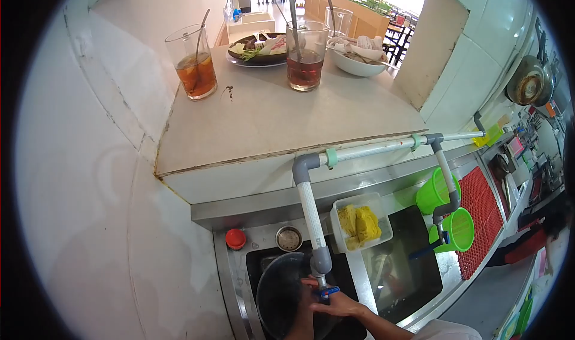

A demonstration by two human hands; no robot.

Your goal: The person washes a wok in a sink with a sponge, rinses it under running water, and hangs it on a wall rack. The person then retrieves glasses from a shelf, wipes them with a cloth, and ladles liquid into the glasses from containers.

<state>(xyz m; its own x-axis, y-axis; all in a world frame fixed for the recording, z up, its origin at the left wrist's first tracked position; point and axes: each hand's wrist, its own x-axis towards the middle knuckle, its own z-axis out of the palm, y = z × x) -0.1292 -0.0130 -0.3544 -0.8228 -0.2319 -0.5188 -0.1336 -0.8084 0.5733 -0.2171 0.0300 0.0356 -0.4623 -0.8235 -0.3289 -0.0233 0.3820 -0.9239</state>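
Observation:
Both of my hands are together under the pipe tap [323, 274] with the blue handle, above a dark round basin [275, 292] in the left sink. My right hand [338, 304] reaches in from the right just below the blue handle, its fingers pointing left. Beside it, my left hand [306, 298] comes up from below, partly blurred and shaded. The fingers of both hands overlap near the spout, and I cannot make out anything held between them.
On the ledge [257, 118] stand glasses with spoons [195, 73], a plate [263, 47] and a bowl [359, 64]. Around the sinks are a red lid [236, 239], a sponge container [359, 223], green baskets [458, 229] and a red mat [482, 220]. A person [536, 238] is at the far right.

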